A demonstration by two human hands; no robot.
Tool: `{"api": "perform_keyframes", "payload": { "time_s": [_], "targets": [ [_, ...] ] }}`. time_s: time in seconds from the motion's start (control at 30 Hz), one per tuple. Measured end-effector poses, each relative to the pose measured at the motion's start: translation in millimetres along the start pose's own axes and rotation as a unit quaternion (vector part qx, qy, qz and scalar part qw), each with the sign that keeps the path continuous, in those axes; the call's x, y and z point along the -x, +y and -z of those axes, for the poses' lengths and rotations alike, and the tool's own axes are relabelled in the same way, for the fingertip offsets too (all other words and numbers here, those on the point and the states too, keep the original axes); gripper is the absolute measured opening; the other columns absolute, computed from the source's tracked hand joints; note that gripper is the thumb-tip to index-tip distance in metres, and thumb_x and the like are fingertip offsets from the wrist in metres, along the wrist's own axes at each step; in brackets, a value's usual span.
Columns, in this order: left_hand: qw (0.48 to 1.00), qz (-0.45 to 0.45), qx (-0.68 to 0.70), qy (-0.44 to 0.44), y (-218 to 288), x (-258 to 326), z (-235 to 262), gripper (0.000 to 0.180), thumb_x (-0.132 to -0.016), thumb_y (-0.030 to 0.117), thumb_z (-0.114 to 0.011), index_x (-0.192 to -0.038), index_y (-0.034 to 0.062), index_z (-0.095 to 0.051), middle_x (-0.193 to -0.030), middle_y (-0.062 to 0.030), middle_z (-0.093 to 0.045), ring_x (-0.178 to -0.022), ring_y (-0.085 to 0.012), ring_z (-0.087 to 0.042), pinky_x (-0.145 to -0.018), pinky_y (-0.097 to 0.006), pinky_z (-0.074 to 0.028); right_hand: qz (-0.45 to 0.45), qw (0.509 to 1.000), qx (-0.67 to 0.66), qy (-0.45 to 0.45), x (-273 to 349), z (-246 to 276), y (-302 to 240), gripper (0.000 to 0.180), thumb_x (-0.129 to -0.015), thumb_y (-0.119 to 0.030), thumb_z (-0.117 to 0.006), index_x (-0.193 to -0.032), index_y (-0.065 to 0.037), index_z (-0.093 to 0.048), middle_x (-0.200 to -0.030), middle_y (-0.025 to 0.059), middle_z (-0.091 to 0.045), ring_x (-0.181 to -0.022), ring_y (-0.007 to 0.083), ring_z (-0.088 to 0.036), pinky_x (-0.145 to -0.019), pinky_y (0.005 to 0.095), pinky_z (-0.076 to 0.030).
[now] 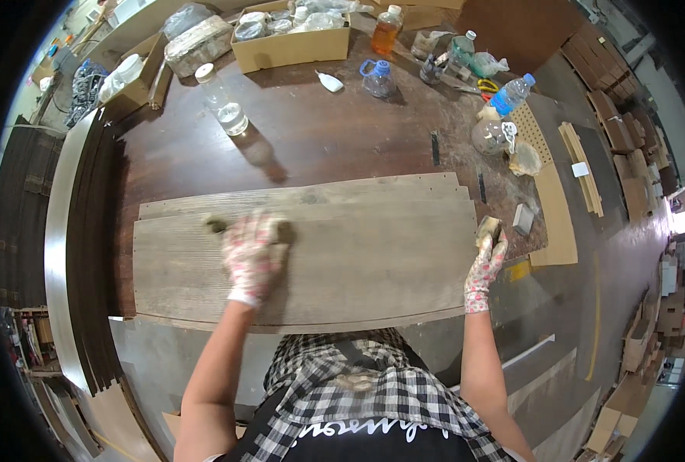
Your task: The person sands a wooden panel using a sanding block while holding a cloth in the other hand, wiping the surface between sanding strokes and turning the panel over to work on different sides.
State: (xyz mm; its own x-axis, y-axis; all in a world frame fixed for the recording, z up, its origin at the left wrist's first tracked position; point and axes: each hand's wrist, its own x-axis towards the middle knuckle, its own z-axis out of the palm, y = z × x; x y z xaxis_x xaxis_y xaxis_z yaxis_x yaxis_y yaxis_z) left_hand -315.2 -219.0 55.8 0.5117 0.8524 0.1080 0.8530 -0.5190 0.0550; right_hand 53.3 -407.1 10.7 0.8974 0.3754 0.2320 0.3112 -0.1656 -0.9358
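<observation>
A stack of brown-grey wood-grain boards (373,254) lies along the table's front edge. My left hand (250,254), in a pink-patterned white glove, presses a dirty crumpled cloth (216,224) onto the left part of the top board. Motion blurs this hand, and most of the cloth is hidden under it. My right hand (484,266), gloved alike, grips a small yellowish-brown block (490,228) by the board's right end. Beside that hand, a small grey block (523,219) rests on the table corner.
On the dark brown table (319,123) stand a clear bottle (232,117), a blue-handled jug (379,79), an orange-liquid bottle (386,32) and a blue-capped bottle (510,95). An open cardboard box (292,52) sits at the back. Upright panels (69,254) line the left side.
</observation>
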Motion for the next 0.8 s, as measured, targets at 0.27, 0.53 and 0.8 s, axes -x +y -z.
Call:
{"api": "perform_keyframes", "payload": {
  "time_s": [0.27,0.53,0.8],
  "targets": [
    [0.856,-0.482,0.175,-0.069,163,-13,-17,0.056,-0.083,0.042,-0.055,-0.132,0.0171,-0.046,-0.140,-0.0078,-0.042,-0.132,-0.0271,-0.034,-0.111,-0.046,-0.020,-0.012,0.999,-0.006,0.040,1,0,-8,0.046,-0.092,-0.026,-0.052,-0.128,0.002,-0.042,-0.121,0.0153,-0.050,-0.111,0.0231,-0.049,-0.097,0.0361,-0.038],
    [0.935,-0.331,0.129,0.015,153,-49,-10,0.050,-0.078,0.031,-0.062,-0.123,0.0122,-0.054,-0.134,-0.0068,-0.047,-0.125,-0.0294,-0.041,-0.107,-0.046,-0.024,-0.041,0.997,-0.060,0.039,5,-4,-13,0.051,-0.092,-0.031,-0.053,-0.129,0.001,-0.041,-0.122,0.0136,-0.050,-0.111,0.0214,-0.048,-0.096,0.0331,-0.039],
    [0.964,-0.243,0.097,0.040,171,-71,-16,0.050,-0.077,0.026,-0.063,-0.123,0.0105,-0.054,-0.130,-0.0081,-0.051,-0.121,-0.0296,-0.044,-0.106,-0.045,-0.025,-0.005,0.996,-0.067,-0.064,-14,83,3,0.049,-0.080,-0.022,-0.068,-0.120,0.002,-0.053,-0.115,0.0087,-0.053,-0.105,0.0181,-0.053,-0.092,0.0306,-0.042]
  ]
}}
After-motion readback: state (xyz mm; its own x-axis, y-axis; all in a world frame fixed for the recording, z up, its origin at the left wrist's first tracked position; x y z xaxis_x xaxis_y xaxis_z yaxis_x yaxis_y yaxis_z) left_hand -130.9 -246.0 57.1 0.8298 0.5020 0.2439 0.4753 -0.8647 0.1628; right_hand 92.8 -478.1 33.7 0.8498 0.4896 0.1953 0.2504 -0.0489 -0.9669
